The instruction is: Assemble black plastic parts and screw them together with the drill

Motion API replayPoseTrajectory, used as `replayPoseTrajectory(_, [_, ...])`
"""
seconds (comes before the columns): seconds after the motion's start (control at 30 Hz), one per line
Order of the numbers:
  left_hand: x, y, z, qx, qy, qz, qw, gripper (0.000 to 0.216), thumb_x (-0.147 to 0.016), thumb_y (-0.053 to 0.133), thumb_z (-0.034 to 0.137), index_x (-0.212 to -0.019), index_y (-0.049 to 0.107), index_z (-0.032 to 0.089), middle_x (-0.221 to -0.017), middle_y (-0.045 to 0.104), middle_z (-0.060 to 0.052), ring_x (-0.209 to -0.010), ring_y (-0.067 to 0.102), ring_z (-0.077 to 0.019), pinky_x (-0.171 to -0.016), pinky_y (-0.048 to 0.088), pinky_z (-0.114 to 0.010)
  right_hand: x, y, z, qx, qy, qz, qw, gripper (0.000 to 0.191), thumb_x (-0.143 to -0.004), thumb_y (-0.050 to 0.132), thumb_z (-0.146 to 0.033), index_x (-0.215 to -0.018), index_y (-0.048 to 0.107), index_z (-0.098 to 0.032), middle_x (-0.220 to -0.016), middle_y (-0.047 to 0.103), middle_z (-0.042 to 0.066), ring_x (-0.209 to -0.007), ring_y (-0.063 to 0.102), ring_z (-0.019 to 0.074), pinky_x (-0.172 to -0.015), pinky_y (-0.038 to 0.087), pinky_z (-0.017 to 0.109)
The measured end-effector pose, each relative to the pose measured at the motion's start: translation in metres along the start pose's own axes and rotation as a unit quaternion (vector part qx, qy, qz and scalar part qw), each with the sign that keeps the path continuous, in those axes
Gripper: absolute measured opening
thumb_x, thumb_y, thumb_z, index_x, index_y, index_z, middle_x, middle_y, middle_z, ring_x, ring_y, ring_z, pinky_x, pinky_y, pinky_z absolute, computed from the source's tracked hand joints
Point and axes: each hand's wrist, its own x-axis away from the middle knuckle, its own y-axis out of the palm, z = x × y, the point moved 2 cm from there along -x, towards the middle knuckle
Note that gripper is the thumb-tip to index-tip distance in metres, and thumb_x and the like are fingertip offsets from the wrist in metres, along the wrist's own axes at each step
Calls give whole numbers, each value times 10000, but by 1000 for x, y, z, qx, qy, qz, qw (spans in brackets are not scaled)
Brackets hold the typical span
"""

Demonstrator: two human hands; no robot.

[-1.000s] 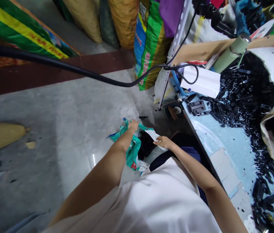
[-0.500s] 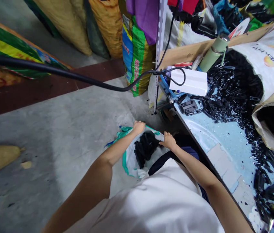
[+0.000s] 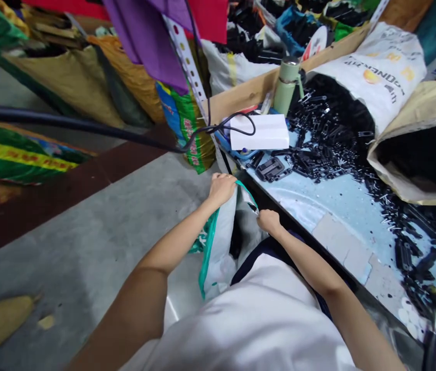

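Observation:
A white woven sack with green edging (image 3: 222,238) is between my arms, its mouth facing up toward me. My left hand (image 3: 223,188) is closed around the far left part of its rim. Farther right, my right hand (image 3: 269,221) is closed on the rim near the table edge. Between the hands, the rim is pulled into an arc. Some black pieces (image 3: 236,239) show inside the sack, mostly hidden by its side. The sack's bottom is out of sight.
At right, a blue-topped table (image 3: 298,198) carries loose black plastic parts (image 3: 329,139), a white box (image 3: 259,132) and a green flask (image 3: 287,85). Open sacks (image 3: 406,149) lie on it. A black cable (image 3: 125,135) crosses the front, and a perforated metal post (image 3: 189,59) stands behind.
The sack's left side has been pulled up and inward, so its mouth is narrower and fewer black pieces show. Both hands keep hold of the rim. The camera view has turned to the right.

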Motion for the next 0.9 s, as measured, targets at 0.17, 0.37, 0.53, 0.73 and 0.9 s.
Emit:
replayPoseTrajectory(0.17, [-10, -9, 32, -35, -17, -102, 994, 238, -822, 457, 189, -971, 635, 136, -1028, 650, -141, -983, 586, -278, -824, 420, -355, 28, -12, 13, -45, -33, 20, 998, 295, -855, 506, -328, -1079, 625, -178, -1085, 651, 127, -1054, 589, 265, -836, 449, 321])
replayPoseTrajectory(0.37, [-29, -32, 111, 9, 114, 14, 993, 305, -867, 398, 214, -1108, 575, 154, -1101, 613, -114, -1056, 537, -252, -884, 408, -322, 80, -10, 52, -114, -143, 19, 983, 277, -845, 538, -353, -1053, 641, -202, -1002, 682, 82, -973, 624, 219, -785, 437, 258])
replayPoseTrajectory(0.53, [-58, -20, 137, -42, 27, 32, 998, 351, -814, 311, 36, -1032, 584, 4, -1009, 614, -232, -1003, 532, -312, -801, 425, -387, 118, 2, 85, -220, -150, 48, 963, 254, -839, 545, -320, -1031, 647, -189, -986, 680, 69, -887, 636, 181, -750, 445, 245])
replayPoseTrajectory(0.73, [-85, -4, 155, -37, 64, 50, 996, 391, -828, 268, 36, -1006, 614, 73, -1017, 617, -185, -1012, 514, -279, -831, 403, -355, 128, 14, 103, -318, -80, 71, 942, 180, -842, 520, -292, -917, 663, -212, -908, 683, 37, -800, 634, 153, -711, 446, 234])
replayPoseTrajectory(0.9, [-86, 1, 178, -14, 84, 49, 995, 387, -841, 288, 37, -1098, 576, 71, -1061, 596, -178, -1030, 508, -274, -871, 377, -358, 109, -10, 107, -323, -78, 130, 934, 249, -879, 446, -358, -904, 659, -231, -880, 682, 25, -795, 620, 156, -734, 442, 242])
